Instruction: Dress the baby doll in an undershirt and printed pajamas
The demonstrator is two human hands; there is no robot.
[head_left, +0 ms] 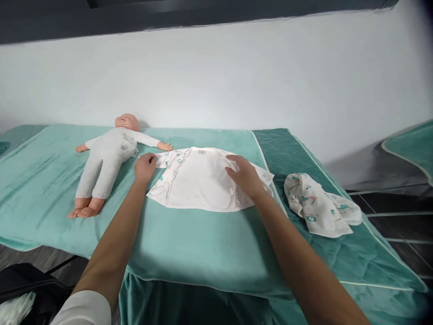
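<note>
A small white baby shirt (199, 180) with a printed pattern lies spread open on the teal blanket (189, 246). My left hand (145, 167) pinches the shirt's left sleeve near the doll's outstretched hand. On the right side of the shirt my right hand (245, 175) rests flat with its fingers stretched out. A baby doll (108, 155) in a pale grey bodysuit lies on its back just left of the shirt.
A crumpled patterned garment (320, 205) lies to the right on a darker teal cover (355, 253). A white wall runs behind the table. Dark floor shows at the right, and a black object (30, 282) sits at lower left.
</note>
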